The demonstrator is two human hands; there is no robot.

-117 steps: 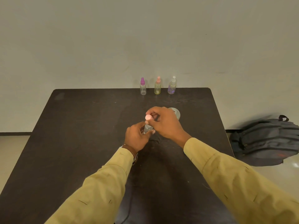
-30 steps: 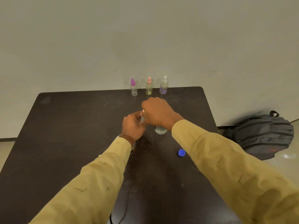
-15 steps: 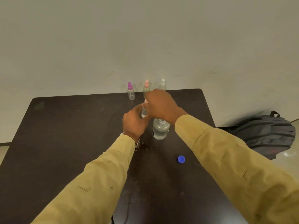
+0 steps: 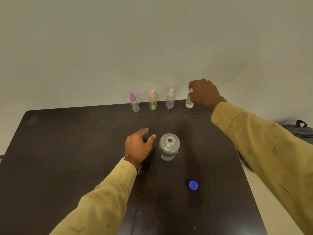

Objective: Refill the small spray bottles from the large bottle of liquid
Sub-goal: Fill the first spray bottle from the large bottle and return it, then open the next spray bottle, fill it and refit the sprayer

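The large clear bottle stands uncapped in the middle of the dark table; its blue cap lies nearer to me on the right. Three small spray bottles line the far edge: one with a purple top, one yellowish with a pink top, one with a clear top. My right hand is closed around a fourth small pink-topped spray bottle at the row's right end, its base at the tabletop. My left hand hovers open, just left of the large bottle.
A dark backpack lies on the floor beyond the table's right edge. A plain wall rises directly behind the far edge and the row of bottles. Pale floor shows along the right side.
Both hands were together on the small bottle by the large one. My right hand has carried it to the far edge, right of the row; my left hand has let go and opened.
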